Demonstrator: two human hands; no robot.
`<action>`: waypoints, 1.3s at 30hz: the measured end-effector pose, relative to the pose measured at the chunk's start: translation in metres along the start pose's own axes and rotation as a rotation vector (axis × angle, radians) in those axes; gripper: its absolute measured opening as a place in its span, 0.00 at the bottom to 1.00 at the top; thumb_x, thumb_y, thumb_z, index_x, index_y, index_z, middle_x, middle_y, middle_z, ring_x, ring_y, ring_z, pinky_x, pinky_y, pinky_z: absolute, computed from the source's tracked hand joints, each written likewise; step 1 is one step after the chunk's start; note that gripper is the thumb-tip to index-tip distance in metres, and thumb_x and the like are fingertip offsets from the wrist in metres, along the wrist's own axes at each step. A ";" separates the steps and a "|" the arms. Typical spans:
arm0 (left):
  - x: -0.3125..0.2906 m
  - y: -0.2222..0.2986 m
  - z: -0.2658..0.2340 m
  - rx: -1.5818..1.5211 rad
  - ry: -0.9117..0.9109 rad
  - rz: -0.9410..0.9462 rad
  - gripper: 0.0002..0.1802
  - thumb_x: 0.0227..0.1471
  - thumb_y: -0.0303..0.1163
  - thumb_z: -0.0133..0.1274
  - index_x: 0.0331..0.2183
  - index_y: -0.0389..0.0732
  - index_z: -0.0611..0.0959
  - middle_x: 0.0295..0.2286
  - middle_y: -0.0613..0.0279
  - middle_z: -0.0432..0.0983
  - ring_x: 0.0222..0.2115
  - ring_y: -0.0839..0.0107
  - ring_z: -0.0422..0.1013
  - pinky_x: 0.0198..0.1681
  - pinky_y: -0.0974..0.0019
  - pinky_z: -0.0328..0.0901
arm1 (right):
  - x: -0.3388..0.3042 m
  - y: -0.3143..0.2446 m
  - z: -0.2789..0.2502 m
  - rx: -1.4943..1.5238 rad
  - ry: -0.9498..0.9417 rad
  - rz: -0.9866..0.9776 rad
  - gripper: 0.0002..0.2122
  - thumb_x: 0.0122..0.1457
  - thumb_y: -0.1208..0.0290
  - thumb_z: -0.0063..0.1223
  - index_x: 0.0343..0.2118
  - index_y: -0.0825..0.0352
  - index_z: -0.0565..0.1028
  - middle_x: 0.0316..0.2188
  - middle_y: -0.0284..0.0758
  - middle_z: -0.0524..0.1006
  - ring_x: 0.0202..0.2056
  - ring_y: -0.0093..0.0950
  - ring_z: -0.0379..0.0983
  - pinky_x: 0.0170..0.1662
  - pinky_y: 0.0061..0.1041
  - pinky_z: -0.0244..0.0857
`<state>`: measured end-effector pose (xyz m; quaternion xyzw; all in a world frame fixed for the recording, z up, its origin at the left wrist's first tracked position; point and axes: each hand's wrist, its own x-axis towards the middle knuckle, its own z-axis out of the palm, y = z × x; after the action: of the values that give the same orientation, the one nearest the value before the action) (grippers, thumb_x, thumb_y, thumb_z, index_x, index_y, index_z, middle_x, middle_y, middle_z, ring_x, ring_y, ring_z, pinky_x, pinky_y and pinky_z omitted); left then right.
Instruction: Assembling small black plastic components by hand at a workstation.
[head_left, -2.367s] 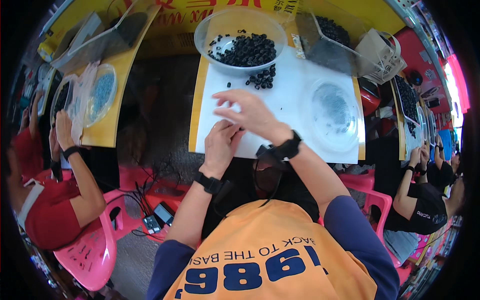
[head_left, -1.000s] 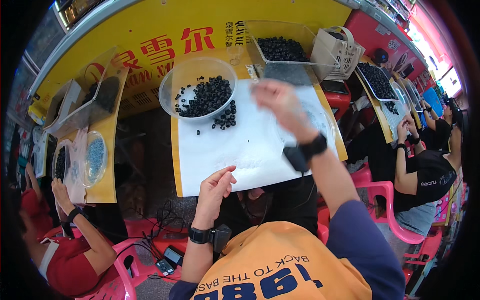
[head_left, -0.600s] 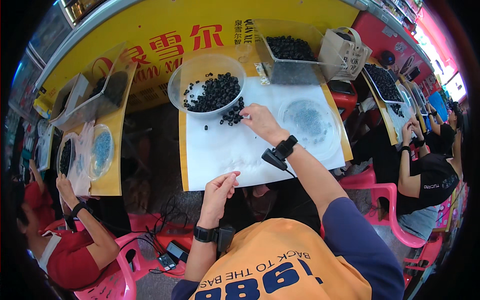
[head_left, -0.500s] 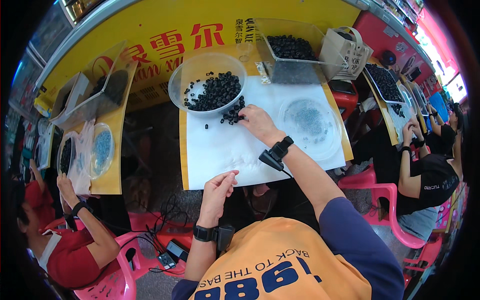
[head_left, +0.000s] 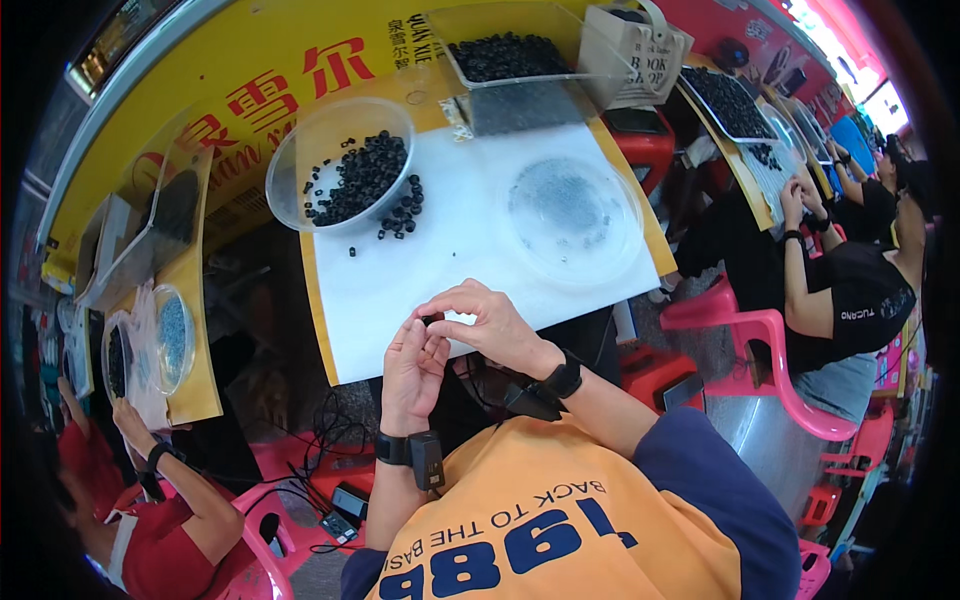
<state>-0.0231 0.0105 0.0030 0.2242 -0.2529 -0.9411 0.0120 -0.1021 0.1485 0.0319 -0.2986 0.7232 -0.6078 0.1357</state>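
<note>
Close to my body, at the near edge of the white sheet (head_left: pixel 450 275), my two hands meet fingertip to fingertip. A small black cylindrical part (head_left: pixel 432 319) is pinched between them, mostly covered by the fingers. My left hand (head_left: pixel 412 372) holds it from the left, with the fingers curled. From the right, my right hand (head_left: pixel 490 325) grips it between thumb and fingers. Up and to the left, a clear round tub (head_left: pixel 290 190) contains many similar black parts, and several loose ones (head_left: pixel 402 215) lie beside its rim.
A shallow clear dish (head_left: pixel 625 240) with small bluish transparent pieces sits on the right. Behind stands a clear bin (head_left: pixel 520 92) of black parts beside a cream bag (head_left: pixel 640 60). Co-workers sit at tables on both sides. Pink stools (head_left: pixel 730 310) and cables surround the table.
My right hand has come back from the loose black parts beside the tub to meet my left hand, with a black part now between them. The view has shifted to the right.
</note>
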 end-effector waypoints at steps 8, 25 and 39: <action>-0.004 -0.009 -0.013 -0.040 -0.042 -0.049 0.14 0.56 0.28 0.52 0.44 0.34 0.75 0.33 0.58 0.76 0.32 0.75 0.73 0.36 0.76 0.72 | 0.011 0.032 -0.107 -0.563 0.333 -0.073 0.05 0.51 0.74 0.56 0.31 0.66 0.79 0.30 0.38 0.77 0.37 0.38 0.71 0.41 0.32 0.65; -0.011 -0.001 0.008 0.055 -0.069 -0.023 0.15 0.54 0.20 0.50 0.45 0.31 0.75 0.38 0.54 0.75 0.36 0.72 0.74 0.40 0.76 0.72 | 0.008 -0.042 -0.060 -0.307 0.080 0.066 0.05 0.52 0.74 0.58 0.31 0.68 0.79 0.26 0.36 0.78 0.25 0.24 0.70 0.29 0.22 0.64; -0.019 0.009 0.003 0.177 -0.127 -0.032 0.13 0.52 0.19 0.52 0.42 0.32 0.79 0.36 0.57 0.77 0.35 0.72 0.75 0.41 0.72 0.71 | -0.001 -0.053 -0.028 -0.265 -0.170 0.102 0.07 0.49 0.74 0.61 0.32 0.67 0.77 0.24 0.32 0.76 0.24 0.20 0.68 0.28 0.20 0.63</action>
<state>-0.0080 0.0067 0.0172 0.1684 -0.3315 -0.9275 -0.0389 -0.1027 0.1677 0.0885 -0.3272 0.7970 -0.4721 0.1866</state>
